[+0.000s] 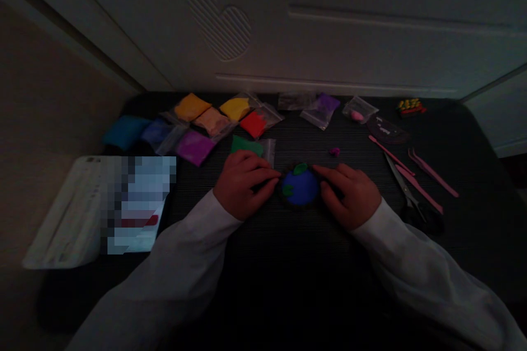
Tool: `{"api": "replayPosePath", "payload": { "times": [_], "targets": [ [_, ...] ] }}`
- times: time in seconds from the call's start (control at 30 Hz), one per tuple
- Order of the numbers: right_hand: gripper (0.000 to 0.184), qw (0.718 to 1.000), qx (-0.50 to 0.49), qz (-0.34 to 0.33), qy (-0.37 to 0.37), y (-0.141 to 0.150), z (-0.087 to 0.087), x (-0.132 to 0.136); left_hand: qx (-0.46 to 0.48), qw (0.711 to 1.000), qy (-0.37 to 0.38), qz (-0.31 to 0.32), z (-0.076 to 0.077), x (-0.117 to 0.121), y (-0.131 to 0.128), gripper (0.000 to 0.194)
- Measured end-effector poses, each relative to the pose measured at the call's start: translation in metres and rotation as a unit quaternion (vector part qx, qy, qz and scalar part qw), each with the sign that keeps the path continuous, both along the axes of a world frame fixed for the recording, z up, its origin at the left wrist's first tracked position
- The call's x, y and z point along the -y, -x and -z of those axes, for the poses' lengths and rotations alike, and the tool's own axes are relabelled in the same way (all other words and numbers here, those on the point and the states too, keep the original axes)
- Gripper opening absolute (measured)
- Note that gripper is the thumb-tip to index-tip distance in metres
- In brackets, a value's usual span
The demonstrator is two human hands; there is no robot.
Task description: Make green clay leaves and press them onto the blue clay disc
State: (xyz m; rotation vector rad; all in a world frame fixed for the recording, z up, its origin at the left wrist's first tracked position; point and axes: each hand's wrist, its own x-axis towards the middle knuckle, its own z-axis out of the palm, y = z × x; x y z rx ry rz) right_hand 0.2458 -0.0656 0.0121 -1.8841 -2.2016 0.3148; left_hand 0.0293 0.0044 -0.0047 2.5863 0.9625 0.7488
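Note:
A round clay piece (301, 186) lies on the dark tabletop, blue in the middle with a dark rim. Two green leaf-like bits sit on it, one at its upper edge (300, 168) and one at its left (287, 191). My left hand (249, 182) grips the rim from the left, index finger and thumb close together. From the right, my right hand (349, 193) holds the opposite edge with index finger and thumb. Just beyond my left hand is a bag of green clay (247, 146). A small magenta lump (335, 151) rests behind the piece.
Several bagged clays, such as orange (192, 107), red (253, 124) and purple (325, 107), line the back. On the right lie scissors (407, 194), pink tweezers (434, 171) and pink tools (420, 189). A lit, blurred screen (140, 203) and a pale packet (61, 219) are at left.

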Motion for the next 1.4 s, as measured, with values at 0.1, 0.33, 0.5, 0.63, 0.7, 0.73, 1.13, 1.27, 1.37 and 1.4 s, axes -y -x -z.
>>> {"api": "replayPosePath", "payload": {
  "times": [0.1,0.33,0.5,0.63,0.7,0.73,1.13,1.27,1.37,1.4],
  "targets": [
    [0.037,1.0,0.016,-0.001,0.012,0.002,-0.001,0.0,-0.003,1.0,0.0,-0.001,0.0,0.0,0.0,0.017],
    [0.038,1.0,-0.008,0.001,-0.001,0.001,-0.001,0.001,-0.011,1.0,0.003,-0.001,0.0,0.0,0.0,0.015],
    [0.037,0.998,-0.059,0.026,-0.016,-0.002,-0.001,0.002,-0.005,1.0,-0.007,0.001,-0.001,0.0,0.001,0.013],
    [0.037,0.997,-0.068,0.033,-0.017,-0.002,-0.003,0.002,-0.013,1.0,-0.013,0.011,-0.001,0.0,0.0,0.013],
    [0.036,0.997,-0.07,0.036,-0.015,-0.002,-0.004,0.001,-0.014,1.0,-0.018,0.015,0.0,0.0,0.0,0.012],
    [0.036,0.997,-0.07,0.038,-0.015,-0.002,-0.004,0.001,-0.016,1.0,-0.02,0.017,0.0,0.0,0.0,0.012],
    [0.03,0.997,-0.064,0.021,-0.035,-0.007,-0.001,0.0,-0.027,0.999,-0.018,0.026,0.003,-0.002,0.0,0.013],
    [0.031,0.999,-0.048,0.005,-0.025,-0.008,0.0,0.001,-0.027,0.999,-0.015,0.019,0.001,-0.001,-0.001,0.013],
    [0.032,0.999,-0.037,0.005,-0.011,-0.007,0.001,0.001,-0.028,0.999,-0.009,0.015,0.001,-0.001,0.0,0.014],
    [0.032,0.999,-0.034,0.005,-0.007,-0.007,0.001,0.001,-0.026,1.0,-0.009,0.013,0.001,-0.001,0.0,0.015]
  ]
}}
